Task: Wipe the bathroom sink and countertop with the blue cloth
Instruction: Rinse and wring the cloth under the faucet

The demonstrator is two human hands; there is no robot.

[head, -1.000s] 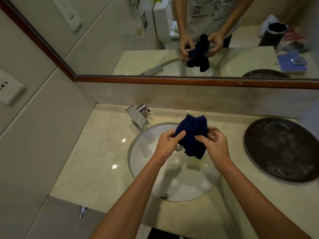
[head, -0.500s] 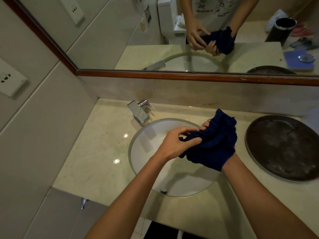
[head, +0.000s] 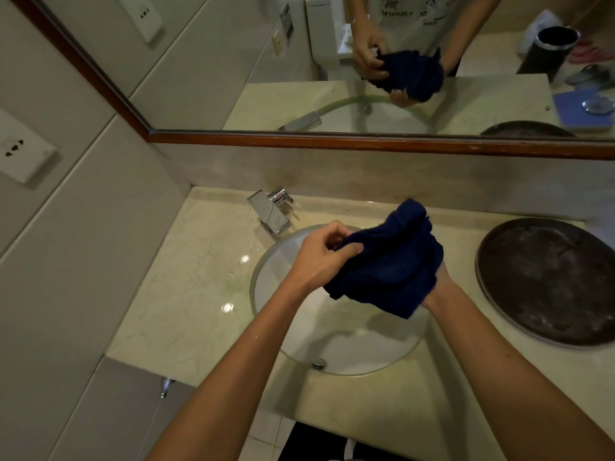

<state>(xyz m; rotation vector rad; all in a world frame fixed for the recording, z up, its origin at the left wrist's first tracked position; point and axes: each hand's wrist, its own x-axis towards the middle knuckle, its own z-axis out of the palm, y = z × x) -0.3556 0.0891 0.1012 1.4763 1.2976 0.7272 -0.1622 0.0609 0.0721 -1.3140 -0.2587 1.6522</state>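
Hands hold a bunched dark-blue terry cloth (head: 389, 261) above the round white sink basin (head: 336, 347): left hand (head: 319, 257) pinches its left edge, right hand (head: 436, 287) lies mostly hidden beneath, seemingly gripping it.

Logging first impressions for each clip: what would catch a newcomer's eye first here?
The dark blue cloth, bunched up and held above the white sink at the centre: the left hand pinches its edge, while the right hand is mostly hidden under it. Next, the large dark round tray on the countertop to the right, and the mirror behind, reflecting the scene.
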